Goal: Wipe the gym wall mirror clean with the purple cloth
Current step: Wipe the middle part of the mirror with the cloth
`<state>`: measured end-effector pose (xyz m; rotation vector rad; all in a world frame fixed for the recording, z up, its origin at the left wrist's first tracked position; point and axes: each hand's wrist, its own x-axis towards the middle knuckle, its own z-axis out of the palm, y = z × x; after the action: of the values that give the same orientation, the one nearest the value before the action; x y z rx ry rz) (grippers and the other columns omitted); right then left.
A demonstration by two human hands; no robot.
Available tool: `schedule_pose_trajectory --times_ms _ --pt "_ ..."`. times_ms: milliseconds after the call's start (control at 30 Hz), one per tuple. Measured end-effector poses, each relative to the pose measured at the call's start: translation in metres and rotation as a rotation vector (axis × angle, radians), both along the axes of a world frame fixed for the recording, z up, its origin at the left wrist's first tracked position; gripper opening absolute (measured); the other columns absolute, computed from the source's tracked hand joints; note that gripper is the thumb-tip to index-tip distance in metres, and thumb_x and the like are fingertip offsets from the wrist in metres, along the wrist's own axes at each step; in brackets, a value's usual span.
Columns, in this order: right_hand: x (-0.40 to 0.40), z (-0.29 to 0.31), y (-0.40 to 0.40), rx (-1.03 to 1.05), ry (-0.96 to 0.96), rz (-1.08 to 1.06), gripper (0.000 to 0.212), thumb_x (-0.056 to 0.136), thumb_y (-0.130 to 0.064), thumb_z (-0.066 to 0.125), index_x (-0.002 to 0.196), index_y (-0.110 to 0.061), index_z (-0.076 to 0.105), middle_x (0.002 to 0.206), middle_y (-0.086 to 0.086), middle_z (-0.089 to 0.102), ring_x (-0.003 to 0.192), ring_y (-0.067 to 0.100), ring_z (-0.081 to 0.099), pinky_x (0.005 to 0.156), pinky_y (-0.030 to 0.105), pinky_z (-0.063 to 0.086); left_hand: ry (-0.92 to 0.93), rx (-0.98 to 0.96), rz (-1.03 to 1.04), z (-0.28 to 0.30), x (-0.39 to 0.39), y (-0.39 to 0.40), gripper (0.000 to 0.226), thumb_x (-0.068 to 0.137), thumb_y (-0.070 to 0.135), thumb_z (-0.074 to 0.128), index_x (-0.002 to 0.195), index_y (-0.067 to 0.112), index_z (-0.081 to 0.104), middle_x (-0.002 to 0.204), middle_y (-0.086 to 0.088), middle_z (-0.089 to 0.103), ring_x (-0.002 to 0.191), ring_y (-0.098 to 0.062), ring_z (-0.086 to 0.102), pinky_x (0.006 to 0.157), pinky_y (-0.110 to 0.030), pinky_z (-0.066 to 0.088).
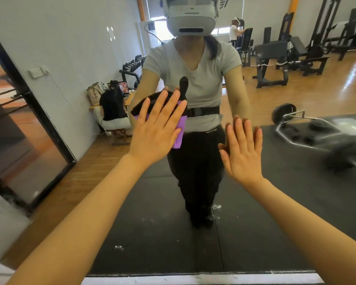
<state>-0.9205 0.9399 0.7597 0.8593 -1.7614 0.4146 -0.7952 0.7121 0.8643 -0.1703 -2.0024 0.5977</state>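
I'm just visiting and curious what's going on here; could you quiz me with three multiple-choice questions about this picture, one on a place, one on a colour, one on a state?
1. Where is the purple cleaning cloth?
A. Under the left hand
B. On the floor
C. Under the right hand

2. What colour is the mat reflected low in the gym wall mirror?
A. Blue
B. Black
C. Red

3. How are the right hand's fingers?
A. Clenched
B. Pinching the cloth
C. Straight, flat at the glass

Answers: 1 A, the cloth peeks out beneath the left palm. 2 B, the mat looks black. 3 C, the fingers are straight and hold nothing.
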Motion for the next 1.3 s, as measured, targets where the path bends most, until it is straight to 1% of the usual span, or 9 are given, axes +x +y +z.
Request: schedule_pose_trajectory --times_ms 133,333,467,600,700,800,967,1133,1300 --pt "0.0 -0.001 -0.001 -0.007 0.015 0.017 0.066 0.105 -0.038 0.03 0.16 -0.013 0.003 0.168 0.004 -0.01 0.154 0.025 -0.007 0.124 0.047 -0.006 -0.108 -0.117 -0.002 -0.056 -0.001 0.004 0.076 0.099 0.034 0.043 0.159 0.016 0.0 0.165 -0.009 0.003 0.153 -0.026 -0.007 0.122 -0.045 -0.007" --pt "0.0 0.0 -0.001 -0.005 0.04 0.021 0.066 0.106 -0.037 0.031 0.16 -0.012 0.002 0.167 0.006 -0.011 0.154 0.025 -0.008 0.124 0.047 -0.007 -0.418 -0.331 0.06 -0.143 0.023 -0.007 0.102 0.088 0.04 0.065 0.159 0.015 -0.005 0.164 0.001 0.007 0.148 -0.022 0.017 0.122 -0.046 -0.013" --pt "0.002 0.001 -0.001 0.005 0.031 0.013 0.07 0.104 -0.038 0.035 0.16 -0.012 0.002 0.167 0.005 -0.012 0.154 0.024 -0.009 0.124 0.048 -0.006 -0.298 -0.338 0.046 -0.112 0.025 -0.02 0.087 0.095 0.032 0.053 0.159 0.015 -0.003 0.163 -0.002 -0.003 0.151 -0.023 0.009 0.122 -0.046 -0.011" --pt "0.021 0.007 -0.009 -0.086 -0.137 0.067 0.068 0.103 -0.041 0.035 0.156 -0.003 0.016 0.166 0.014 -0.001 0.154 0.026 -0.01 0.123 0.051 -0.007 -0.129 -0.165 0.041 -0.032 0.03 -0.04 0.061 0.105 0.035 0.032 0.158 0.018 0.007 0.162 -0.004 0.005 0.153 -0.026 -0.003 0.123 -0.043 -0.007" --pt "0.037 0.014 -0.028 -0.053 -0.087 0.183 0.065 0.106 -0.039 0.029 0.159 -0.01 0.006 0.168 0.005 -0.009 0.154 0.022 -0.007 0.123 0.048 -0.007 -0.121 -0.13 0.03 -0.001 0.032 -0.045 0.061 0.102 0.037 0.035 0.155 0.016 0.012 0.161 -0.007 0.016 0.151 -0.028 0.006 0.122 -0.042 -0.008" --pt "0.046 0.018 -0.054 -0.02 -0.068 0.235 0.063 0.106 -0.036 0.029 0.159 -0.012 0.004 0.168 -0.002 -0.011 0.155 0.021 -0.003 0.124 0.047 -0.002 -0.109 -0.103 0.029 -0.007 0.03 -0.044 0.065 0.1 0.038 0.038 0.155 0.016 0.009 0.161 -0.01 0.017 0.148 -0.032 0.013 0.122 -0.044 -0.008" --pt "0.056 0.007 -0.083 -0.085 -0.127 0.132 0.059 0.103 -0.032 0.034 0.153 -0.002 0.022 0.168 0.002 -0.004 0.154 0.02 -0.004 0.124 0.045 -0.005 -0.145 -0.211 0.018 -0.066 0.036 -0.067 0.074 0.099 0.041 0.039 0.159 0.017 0.003 0.161 -0.006 0.017 0.152 -0.026 0.001 0.122 -0.046 -0.009" --pt "0.072 -0.004 -0.102 -0.104 -0.138 0.079 0.059 0.1 -0.029 0.04 0.151 -0.001 0.026 0.158 0.019 0.02 0.154 0.021 -0.005 0.125 0.045 -0.004 -0.328 -0.276 0.033 -0.123 0.059 -0.085 0.105 0.089 0.039 0.067 0.159 0.015 -0.008 0.163 0.0 -0.002 0.151 -0.027 0.001 0.121 -0.046 -0.009" --pt "0.078 -0.004 -0.105 -0.085 -0.11 0.057 0.061 0.101 -0.03 0.038 0.153 -0.002 0.022 0.168 0.002 -0.006 0.155 0.02 -0.004 0.125 0.044 -0.005 -0.174 -0.257 -0.081 -0.062 0.063 -0.102 0.075 0.096 0.031 0.057 0.156 0.016 0.016 0.163 -0.002 0.008 0.149 -0.026 0.018 0.122 -0.046 -0.004"
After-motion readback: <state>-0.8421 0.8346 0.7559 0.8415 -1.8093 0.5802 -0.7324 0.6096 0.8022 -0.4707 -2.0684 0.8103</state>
